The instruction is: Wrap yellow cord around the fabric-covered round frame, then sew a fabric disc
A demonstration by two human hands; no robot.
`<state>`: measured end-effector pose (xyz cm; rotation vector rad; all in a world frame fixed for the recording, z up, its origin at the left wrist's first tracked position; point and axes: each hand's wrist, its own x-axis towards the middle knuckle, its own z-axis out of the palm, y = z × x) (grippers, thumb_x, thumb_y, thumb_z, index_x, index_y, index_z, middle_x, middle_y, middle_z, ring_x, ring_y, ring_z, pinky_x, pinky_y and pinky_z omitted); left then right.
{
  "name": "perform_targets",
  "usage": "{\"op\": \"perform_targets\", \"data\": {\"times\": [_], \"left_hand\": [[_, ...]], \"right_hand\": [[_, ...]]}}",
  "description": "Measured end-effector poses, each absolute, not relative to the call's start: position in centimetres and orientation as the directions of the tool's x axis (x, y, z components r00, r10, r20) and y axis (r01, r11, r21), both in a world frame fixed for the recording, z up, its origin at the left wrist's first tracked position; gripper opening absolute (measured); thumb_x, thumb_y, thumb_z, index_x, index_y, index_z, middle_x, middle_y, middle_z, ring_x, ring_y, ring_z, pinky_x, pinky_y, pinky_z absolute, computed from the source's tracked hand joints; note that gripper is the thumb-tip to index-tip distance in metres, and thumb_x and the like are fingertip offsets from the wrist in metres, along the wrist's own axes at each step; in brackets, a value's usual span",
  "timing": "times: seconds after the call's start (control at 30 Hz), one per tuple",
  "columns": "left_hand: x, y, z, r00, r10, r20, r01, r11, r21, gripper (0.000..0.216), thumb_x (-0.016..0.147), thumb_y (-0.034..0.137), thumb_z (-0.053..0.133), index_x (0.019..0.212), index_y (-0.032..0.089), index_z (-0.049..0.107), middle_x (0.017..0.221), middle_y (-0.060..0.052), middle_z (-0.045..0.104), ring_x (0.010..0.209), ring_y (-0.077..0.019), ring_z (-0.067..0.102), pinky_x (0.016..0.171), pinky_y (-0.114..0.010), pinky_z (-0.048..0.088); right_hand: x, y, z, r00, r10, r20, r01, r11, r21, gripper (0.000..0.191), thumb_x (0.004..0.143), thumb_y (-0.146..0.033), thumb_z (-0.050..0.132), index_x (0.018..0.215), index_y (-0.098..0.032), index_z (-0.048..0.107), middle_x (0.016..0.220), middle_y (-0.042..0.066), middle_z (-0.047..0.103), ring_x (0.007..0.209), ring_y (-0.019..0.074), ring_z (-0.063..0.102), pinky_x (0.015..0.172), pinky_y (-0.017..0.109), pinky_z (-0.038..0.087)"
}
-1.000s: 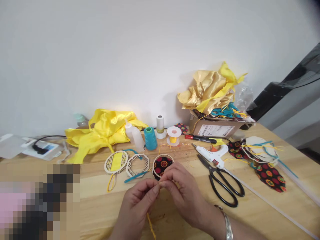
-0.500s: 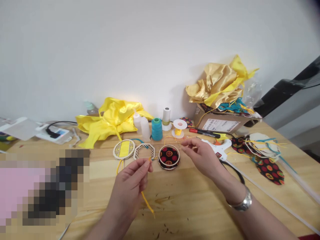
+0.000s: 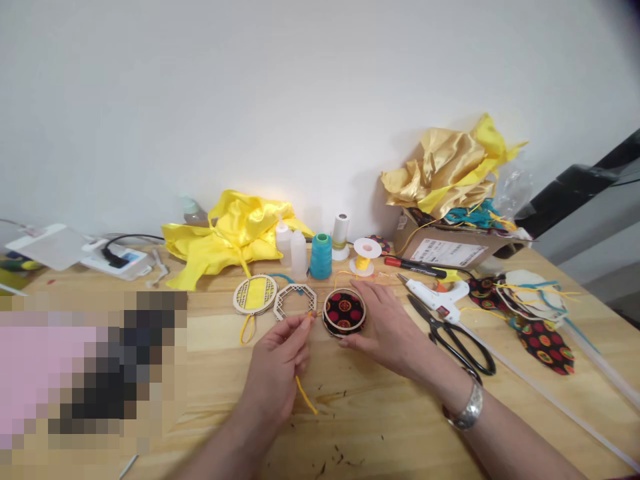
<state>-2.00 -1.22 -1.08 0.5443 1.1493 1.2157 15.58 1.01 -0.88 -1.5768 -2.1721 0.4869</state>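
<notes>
My left hand (image 3: pixel 283 357) is closed, thumb and forefinger pinching a yellow cord (image 3: pixel 306 395) whose loose end hangs below. My right hand (image 3: pixel 387 327) curves around the right side of a round wooden frame (image 3: pixel 326 321) with black, red-dotted fabric (image 3: pixel 345 308) in it. Its thumb lies at the near edge and its fingers at the far edge. Just beyond my left hand lies an octagonal lattice frame (image 3: pixel 278 308). Beside that is a round lattice frame (image 3: pixel 238 299) with yellow cloth in its middle and a yellow cord loop (image 3: pixel 246 331).
Behind stand a teal thread cone (image 3: pixel 321 259), white bottles (image 3: pixel 299 257) and a yellow cord spool (image 3: pixel 361 263). To the right lie a glue gun (image 3: pixel 435 297), black scissors (image 3: pixel 457 340) and a marker (image 3: pixel 415 268). A cardboard box (image 3: pixel 420 247) stands at the back.
My right hand has come down and left onto the round patterned frame, baring the scissors and glue gun. My left hand still pinches the yellow cord. The view has shifted slightly.
</notes>
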Motion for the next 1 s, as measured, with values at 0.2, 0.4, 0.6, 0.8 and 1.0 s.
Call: {"op": "perform_targets", "data": {"times": [0.2,0.4,0.6,0.8,1.0], "left_hand": [[-2.0,-1.4,-1.5,-0.075,0.936,-0.344,-0.343,0.300,0.890,0.018,0.065,0.028,0.072,0.076,0.014,0.068,0.070,0.000,0.062,0.040,0.0001,0.031,0.038,-0.015,0.021],[-2.1,-1.3,-1.6,-0.027,0.927,-0.375,-0.313,0.348,0.884,0.016,0.066,0.028,0.070,0.072,0.014,0.068,0.067,0.001,0.061,0.038,0.0006,0.032,0.040,-0.016,0.023],[-2.2,-1.1,-2.0,0.004,0.920,-0.393,-0.305,0.375,0.875,0.015,0.068,0.028,0.069,0.073,0.014,0.068,0.066,0.001,0.062,0.039,0.0002,0.030,0.041,-0.015,0.023],[-2.2,-1.0,-2.2,0.005,0.916,-0.401,-0.287,0.385,0.877,0.014,0.070,0.029,0.068,0.072,0.014,0.068,0.091,-0.003,0.065,0.040,0.0017,0.031,0.041,-0.015,0.023],[-2.1,-0.9,-2.2,0.009,0.909,-0.416,-0.281,0.401,0.872,0.013,0.068,0.028,0.069,0.069,0.014,0.068,0.089,-0.004,0.066,0.041,0.0005,0.032,0.041,-0.016,0.025]], "right_hand": [[14.7,1.2,-1.4,-0.257,0.961,0.098,0.821,0.271,-0.503,0.091,0.060,-0.040,0.072,0.136,-0.017,0.028,0.132,0.014,0.041,0.123,0.0301,0.034,0.101,0.048,0.027],[14.3,1.3,-2.4,-0.230,0.965,0.121,0.830,0.260,-0.494,0.086,0.062,-0.038,0.069,0.135,-0.017,0.029,0.132,0.012,0.042,0.120,0.0292,0.035,0.099,0.047,0.029],[14.5,1.4,-2.9,-0.223,0.965,0.139,0.831,0.263,-0.490,0.083,0.062,-0.038,0.069,0.133,-0.016,0.032,0.128,0.011,0.046,0.117,0.0299,0.037,0.097,0.046,0.031],[14.5,1.2,-3.0,-0.239,0.955,0.175,0.827,0.294,-0.480,0.075,0.067,-0.036,0.064,0.132,-0.015,0.033,0.126,0.011,0.048,0.115,0.0288,0.038,0.096,0.046,0.032],[14.6,1.1,-2.9,-0.234,0.956,0.179,0.827,0.292,-0.480,0.072,0.068,-0.035,0.065,0.130,-0.014,0.035,0.126,0.010,0.048,0.115,0.0274,0.037,0.097,0.045,0.031]]}}
